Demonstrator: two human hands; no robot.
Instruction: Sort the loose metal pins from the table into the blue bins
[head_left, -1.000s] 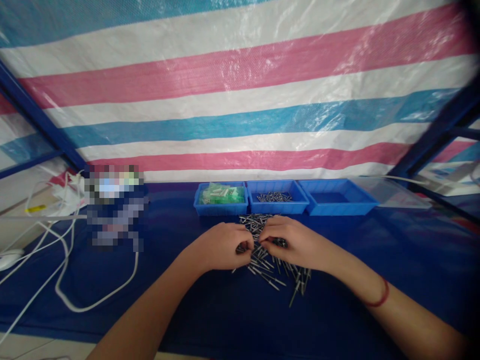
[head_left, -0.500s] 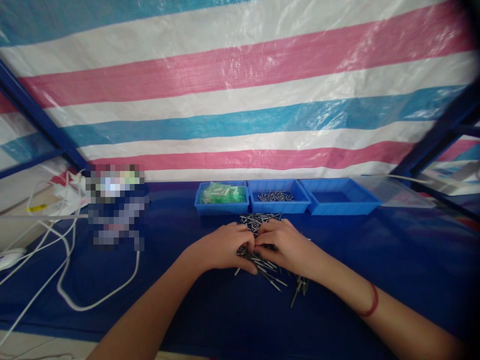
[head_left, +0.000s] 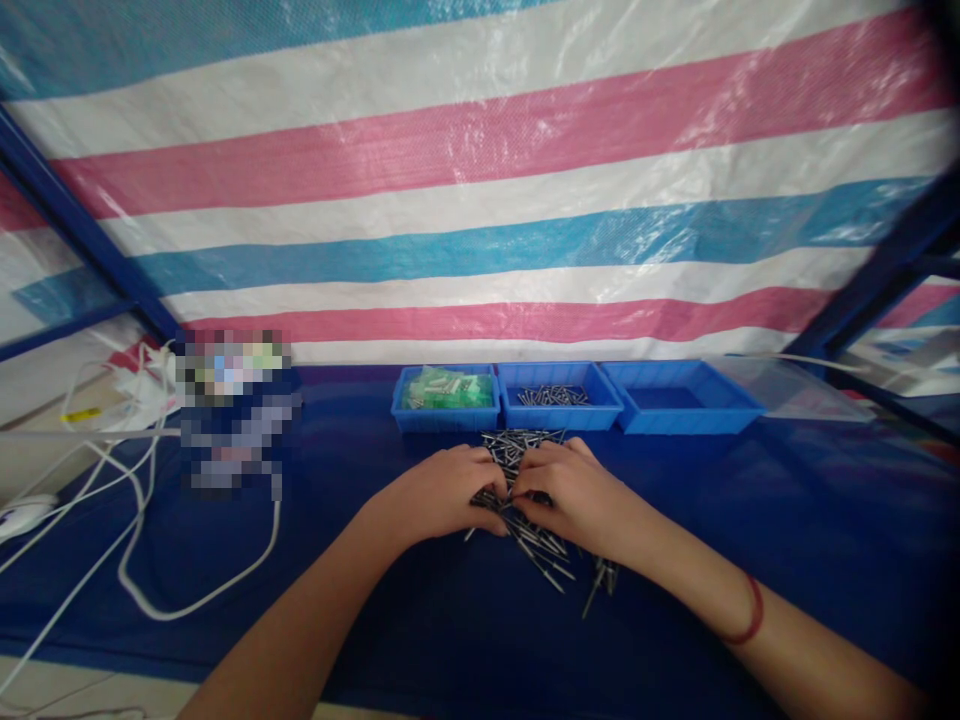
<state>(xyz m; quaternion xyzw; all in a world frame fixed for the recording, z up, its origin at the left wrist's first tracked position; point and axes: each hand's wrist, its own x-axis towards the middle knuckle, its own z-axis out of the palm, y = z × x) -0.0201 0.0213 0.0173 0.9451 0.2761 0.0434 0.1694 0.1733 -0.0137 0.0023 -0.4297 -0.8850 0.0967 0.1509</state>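
Observation:
A heap of thin silvery pins that look like blind rivets (head_left: 536, 545) lies on the dark blue tabletop, partly covered by both hands. At its left side is my left hand (head_left: 454, 490), its fingers curled round some of the rivets and its thumb lower down, a little apart from the index finger. From the right, my right hand (head_left: 574, 490) reaches over the heap, thumb and index finger pinched together close to the left fingertips. What exactly sits in the right pinch is too small to make out.
Behind the heap stand three blue bins in a row: a left bin (head_left: 445, 422) with green-and-clear packets, a middle bin (head_left: 562, 416) with small metal pieces, and a right bin (head_left: 694, 420). White cables (head_left: 187, 612) and a mouse (head_left: 28, 516) lie left. A striped sheet (head_left: 480, 230) hangs behind.
My left thumb has drawn up nearer to its index finger. My right hand keeps its pinch, with barely any movement over the heap. The view has shifted slightly.

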